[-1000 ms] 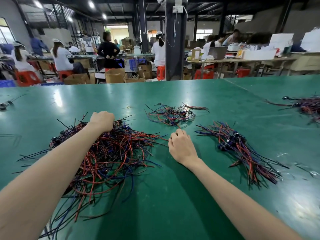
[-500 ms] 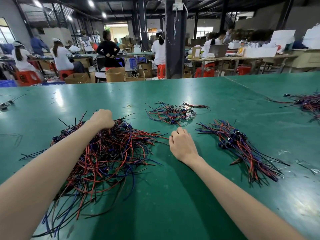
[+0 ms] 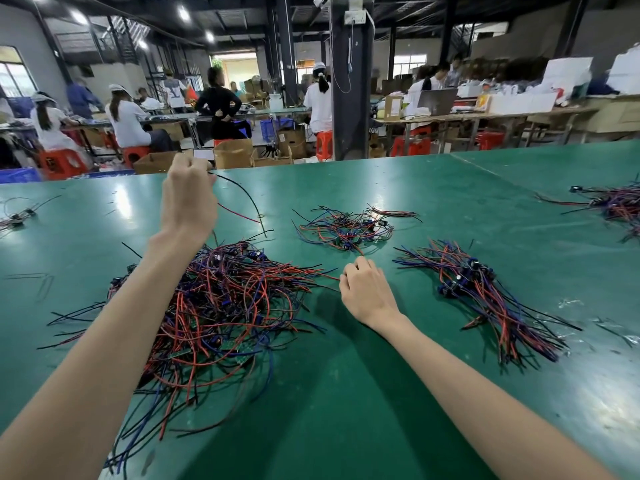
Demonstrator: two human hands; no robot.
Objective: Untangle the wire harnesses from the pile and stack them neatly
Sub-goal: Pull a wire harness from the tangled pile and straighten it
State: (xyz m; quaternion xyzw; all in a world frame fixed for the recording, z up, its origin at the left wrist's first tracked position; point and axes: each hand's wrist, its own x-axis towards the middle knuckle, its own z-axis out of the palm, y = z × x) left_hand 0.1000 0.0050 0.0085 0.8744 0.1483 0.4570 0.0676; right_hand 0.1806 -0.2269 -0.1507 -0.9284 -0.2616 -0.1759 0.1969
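A big tangled pile of red, blue and black wire harnesses (image 3: 221,306) lies on the green table (image 3: 346,393) at the left. My left hand (image 3: 188,199) is raised above the pile's far side and pinches one wire harness (image 3: 242,202), whose black and red wires hang down toward the pile. My right hand (image 3: 367,289) rests on the table with curled fingers, just right of the pile, holding nothing that I can see. A straightened stack of harnesses (image 3: 485,299) lies to the right of that hand.
A smaller loose bunch of harnesses (image 3: 346,228) sits in the middle farther back. More wires lie at the far right (image 3: 613,206) and far left edge (image 3: 15,218). Beyond the table people sit at benches, with a dark pillar (image 3: 349,81) and cardboard boxes.
My left hand has lifted from the top of the pile, up and away, drawing one harness out with it. My right hand has stayed put.
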